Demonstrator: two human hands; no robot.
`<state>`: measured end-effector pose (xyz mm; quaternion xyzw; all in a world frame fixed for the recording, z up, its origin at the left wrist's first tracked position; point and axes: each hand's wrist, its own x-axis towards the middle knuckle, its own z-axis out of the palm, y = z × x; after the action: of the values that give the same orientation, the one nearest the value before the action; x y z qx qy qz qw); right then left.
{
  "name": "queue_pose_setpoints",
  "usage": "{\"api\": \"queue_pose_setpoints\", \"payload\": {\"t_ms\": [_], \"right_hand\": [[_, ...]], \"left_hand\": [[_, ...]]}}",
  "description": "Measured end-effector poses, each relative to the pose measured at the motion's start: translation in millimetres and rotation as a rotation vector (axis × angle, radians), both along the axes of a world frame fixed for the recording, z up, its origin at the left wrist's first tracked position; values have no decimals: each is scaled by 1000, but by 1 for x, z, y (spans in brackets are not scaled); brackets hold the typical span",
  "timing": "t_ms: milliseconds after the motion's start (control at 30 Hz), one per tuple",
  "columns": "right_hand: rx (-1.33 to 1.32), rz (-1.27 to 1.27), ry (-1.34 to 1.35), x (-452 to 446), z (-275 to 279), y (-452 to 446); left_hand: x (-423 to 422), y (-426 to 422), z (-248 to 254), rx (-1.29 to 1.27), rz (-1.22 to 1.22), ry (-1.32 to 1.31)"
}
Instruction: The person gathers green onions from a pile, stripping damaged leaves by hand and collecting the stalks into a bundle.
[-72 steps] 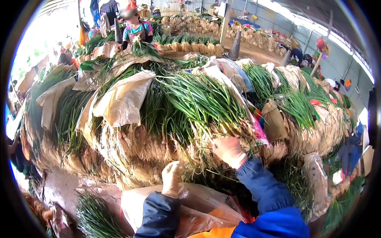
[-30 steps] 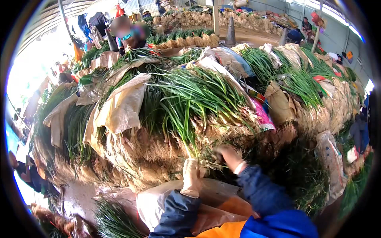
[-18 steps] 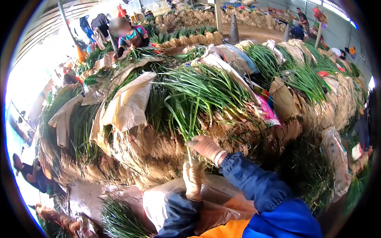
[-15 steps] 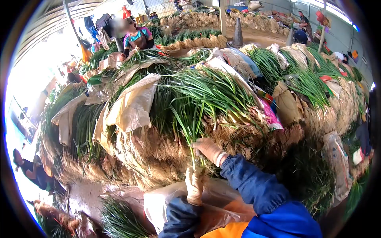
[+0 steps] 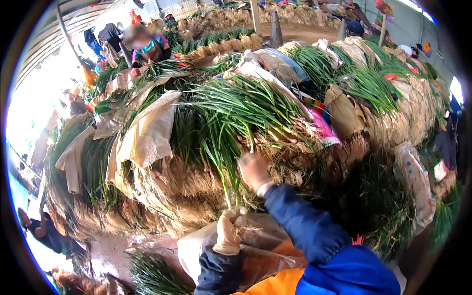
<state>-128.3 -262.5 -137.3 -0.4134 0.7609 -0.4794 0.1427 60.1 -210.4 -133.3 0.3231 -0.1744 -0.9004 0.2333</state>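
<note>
My left hand point(image 5: 228, 233), in a pale glove, is closed round the root ends of a few green onion stalks point(image 5: 227, 169), whose leaves stand up against the pile. Above and to the right, my right hand point(image 5: 254, 172) is gloved and slightly blurred, near the roots and white stems at the pile's front edge. Whether its fingers hold a stalk is hidden. Loose green onions point(image 5: 246, 101) lie on top of the pile, their leaves to the left, with a thick mat of tan roots point(image 5: 182, 196) beneath.
A pale sack point(image 5: 150, 130) drapes over the pile, and a brown sack point(image 5: 341, 110) lies further right. Clear plastic sheeting point(image 5: 265, 246) covers my lap. Across the pile is another person point(image 5: 150, 46). A green bunch point(image 5: 155, 273) lies on the floor at lower left.
My right hand has moved from the stalks above my left hand up to the pile's edge. My left hand still holds its stalks. The whole view has shifted slightly.
</note>
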Motion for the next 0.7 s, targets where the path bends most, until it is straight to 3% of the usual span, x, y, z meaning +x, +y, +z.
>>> {"api": "queue_pose_setpoints", "payload": {"t_ms": [33,100,167,200,233,300,333,367,400,433,500,533,567,633,667,700], "right_hand": [[-55,-120,-238,-22,4,1],[-184,-42,-46,-47,6,24],[-84,145,231,-58,9,76],[188,265,337,-66,-1,98],[460,388,440,-72,-14,124],[984,834,976,-87,-87,174],[1000,900,851,-78,-79,171],[1013,963,716,-61,-72,167],[779,737,565,-41,-61,151],[610,613,427,-25,-39,130],[453,465,352,-3,-29,80],[579,451,392,5,-34,56],[598,364,488,8,-56,30],[713,381,596,6,-98,0],[891,424,604,4,-82,-2],[740,482,351,-4,-79,5]], "left_hand": [[6,6,6,-53,-17,-8],[16,5,-11,-111,93,-116],[15,8,8,-90,292,-230],[19,4,-8,-294,321,-321],[24,-1,13,-490,132,-378],[38,-21,-18,-608,-80,-664],[35,-24,-16,-611,-80,-673],[31,-28,-13,-772,-136,-816],[29,-27,-12,-927,-201,-958],[29,-24,-16,-924,-218,-972],[27,-30,-27,-1185,-294,-1130],[27,-27,-32,-1276,-334,-1325],[20,-16,-5,-1303,-443,-1311],[33,-18,-35,-1368,-449,-1280],[32,-16,-25,-1389,-481,-1325],[38,-18,-11,-1399,-465,-1334]]}}
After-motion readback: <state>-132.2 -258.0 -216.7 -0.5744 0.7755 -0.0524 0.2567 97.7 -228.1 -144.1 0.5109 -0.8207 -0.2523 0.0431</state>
